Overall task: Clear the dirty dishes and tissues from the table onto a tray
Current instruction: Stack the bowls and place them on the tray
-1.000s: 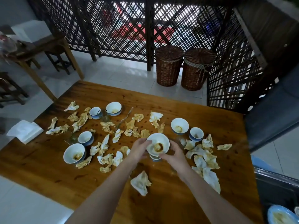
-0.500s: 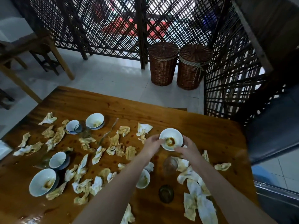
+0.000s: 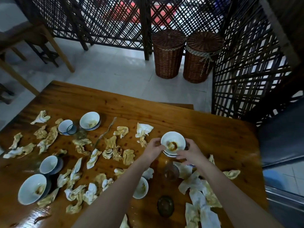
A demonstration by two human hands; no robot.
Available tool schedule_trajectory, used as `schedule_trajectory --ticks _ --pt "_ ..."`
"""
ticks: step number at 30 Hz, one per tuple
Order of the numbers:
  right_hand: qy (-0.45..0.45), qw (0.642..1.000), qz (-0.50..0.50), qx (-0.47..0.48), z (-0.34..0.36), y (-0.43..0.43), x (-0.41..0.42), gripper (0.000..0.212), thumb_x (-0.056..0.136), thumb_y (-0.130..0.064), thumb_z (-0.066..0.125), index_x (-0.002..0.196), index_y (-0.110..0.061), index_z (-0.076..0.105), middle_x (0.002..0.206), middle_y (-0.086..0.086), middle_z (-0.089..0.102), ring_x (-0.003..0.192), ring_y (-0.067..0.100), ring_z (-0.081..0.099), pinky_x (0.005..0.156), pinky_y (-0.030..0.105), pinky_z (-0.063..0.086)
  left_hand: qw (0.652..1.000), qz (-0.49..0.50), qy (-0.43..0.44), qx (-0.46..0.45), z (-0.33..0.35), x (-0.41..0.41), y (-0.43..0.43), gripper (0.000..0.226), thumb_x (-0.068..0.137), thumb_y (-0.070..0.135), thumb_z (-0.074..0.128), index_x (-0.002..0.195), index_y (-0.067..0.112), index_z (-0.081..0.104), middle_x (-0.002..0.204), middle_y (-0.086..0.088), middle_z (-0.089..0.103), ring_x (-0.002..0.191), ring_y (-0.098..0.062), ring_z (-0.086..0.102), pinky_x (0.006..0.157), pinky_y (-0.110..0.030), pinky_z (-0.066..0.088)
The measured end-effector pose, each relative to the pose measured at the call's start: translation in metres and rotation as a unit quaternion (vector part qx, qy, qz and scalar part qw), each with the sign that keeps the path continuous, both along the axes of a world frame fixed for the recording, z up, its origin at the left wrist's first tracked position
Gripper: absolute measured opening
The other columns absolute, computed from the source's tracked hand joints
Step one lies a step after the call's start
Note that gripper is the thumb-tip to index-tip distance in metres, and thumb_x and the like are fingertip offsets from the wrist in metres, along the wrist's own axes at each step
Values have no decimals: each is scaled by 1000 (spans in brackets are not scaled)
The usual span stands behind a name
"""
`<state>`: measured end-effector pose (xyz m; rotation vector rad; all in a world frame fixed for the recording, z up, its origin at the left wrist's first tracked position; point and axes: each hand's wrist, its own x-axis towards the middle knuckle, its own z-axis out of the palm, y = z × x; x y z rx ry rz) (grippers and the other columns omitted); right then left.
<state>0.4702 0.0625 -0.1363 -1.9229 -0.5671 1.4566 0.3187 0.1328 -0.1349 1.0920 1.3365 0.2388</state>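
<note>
A white bowl with brown sauce in it is held between both hands, stacked on another bowl whose rim shows just beneath it. My left hand grips its left rim and my right hand curls round its right side. Several more dirty bowls stand on the wooden table: one far left, a small one, two at the near left, and one under my left forearm. Stained crumpled tissues lie scattered all over. No tray is in view.
Two glasses stand near my right forearm, another glass by the far bowls. A thin stick lies among the tissues. Two wicker baskets stand beyond the table by a lattice screen. A dark chair is at the right.
Both hands carried the sauce bowl away from me and to the right, and it now sits on a second bowl. The view shifted right, so the left tissues and bowls slid leftward.
</note>
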Motion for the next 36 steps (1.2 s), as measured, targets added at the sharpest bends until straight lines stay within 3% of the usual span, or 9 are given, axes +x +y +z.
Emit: schedule_trajectory --ticks 5,9,11,15,18,24,29,32,36 --pt "-35 999 25 15 1 4 -2 72 77 -9 74 137 -26 37 107 -7 52 87 11 63 55 22 53 1000 -20 4 17 -1 1 -5 66 82 9 63 141 20 36 138 -3 45 125 -23 45 107 -44 41" --pt "-71 994 47 66 7 6 -5 65 69 -5 78 123 -25 47 103 -10 53 102 15 53 68 23 51 999 -30 -15 24 2 -2 -10 49 83 5 59 131 15 51 127 -7 55 114 -24 53 101 -42 47" --pt "-91 990 56 89 10 3 -5 60 67 -5 79 113 -28 49 105 -8 56 101 12 53 64 16 44 999 -18 -33 26 5 -4 -13 45 85 8 60 128 16 54 123 -6 58 112 -24 54 98 -45 49" --pt "-86 986 47 137 21 -5 -9 61 64 3 80 112 -26 56 101 -12 62 94 4 58 62 10 44 996 9 -87 33 17 -9 -16 24 89 20 64 109 32 60 109 14 61 101 -6 56 76 -26 49" --pt "-86 983 32 160 31 -14 -13 66 64 4 81 113 -30 54 99 -20 60 86 -5 57 54 4 43 993 1 -107 52 27 -15 -21 30 93 30 60 121 34 52 112 21 53 104 -3 52 83 -25 46" --pt "-94 980 24 176 48 -43 -24 82 67 -10 84 137 -26 44 123 -9 53 91 -2 61 55 8 46 981 11 -170 88 49 -32 -43 47 93 26 59 139 23 46 123 17 52 111 -8 54 79 -21 54" --pt "-91 972 11 216 65 -75 -41 76 66 -15 85 134 -24 51 125 -10 57 116 9 52 92 28 48 978 10 -190 90 66 -54 -76 53 95 25 56 145 18 38 132 6 52 121 -13 51 87 -19 51" --pt "-36 977 -12 212 78 -101 -57 70 71 -21 83 132 -27 49 121 -15 54 115 11 53 90 33 53 978 2 -186 97 79 -68 -99 57 96 25 54 149 19 32 142 -4 45 128 -17 47 95 -25 48" --pt "33 974 -54 216 100 -148 -78 62 80 -33 73 136 -28 45 137 -5 50 113 17 59 92 40 52 975 -38 -189 114 101 -88 -139 50 97 28 52 145 26 36 134 5 51 124 -13 49 92 -24 48"
